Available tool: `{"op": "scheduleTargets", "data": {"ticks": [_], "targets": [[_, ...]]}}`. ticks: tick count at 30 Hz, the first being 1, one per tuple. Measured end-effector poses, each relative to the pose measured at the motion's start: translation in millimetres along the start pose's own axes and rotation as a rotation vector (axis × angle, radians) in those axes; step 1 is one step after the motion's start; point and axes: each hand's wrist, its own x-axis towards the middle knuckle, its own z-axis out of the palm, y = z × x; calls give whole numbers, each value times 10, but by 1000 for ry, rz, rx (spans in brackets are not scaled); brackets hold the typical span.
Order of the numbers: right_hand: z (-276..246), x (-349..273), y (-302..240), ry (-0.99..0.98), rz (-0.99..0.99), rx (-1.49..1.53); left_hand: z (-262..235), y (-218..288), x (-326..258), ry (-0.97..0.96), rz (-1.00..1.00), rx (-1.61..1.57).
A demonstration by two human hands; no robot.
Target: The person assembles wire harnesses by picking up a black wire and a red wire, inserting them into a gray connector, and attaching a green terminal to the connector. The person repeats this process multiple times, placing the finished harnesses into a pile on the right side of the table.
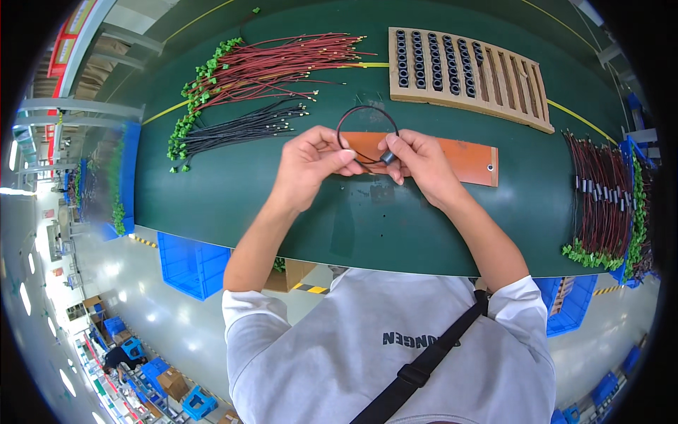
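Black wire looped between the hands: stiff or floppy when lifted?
Probably springy yet limp: the black wire holds a round loop above both hands. The small black ring threaded on it, pinched by the right hand, may slide.

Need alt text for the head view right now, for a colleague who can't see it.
Both hands, left hand and right hand, hold a looped black wire with a small black ring core over a green table. Bundles of red wires and a wooden tray of cores lie beyond.
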Motion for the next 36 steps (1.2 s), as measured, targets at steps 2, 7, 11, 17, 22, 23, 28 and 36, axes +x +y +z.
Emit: {"op": "scheduleTargets", "data": {"ticks": [2,7,11,17,22,23,28,36], "targets": [[-10,4,-11,0,19,48,90,-81,10,20,6,-43],[-12,9,9,6,18,80,163,-181,31,75,73,-105],[-15,12,3,-6,18,70,164,-175,30,92,102,-125],[1,-3,-41,4,33,68,180,-210,-27,77,157,-109],[-5,6,-13,10,21,89,217,-300,-139,9,235,-46],[-8,10,-6,11,18,96,198,-346,-137,-8,299,31],[15,-9,-5,15,-46,49,110,-309,-68,3,671,782],[76,-122,85,90,-219,143,339,-450,69,70,656,459]]}}
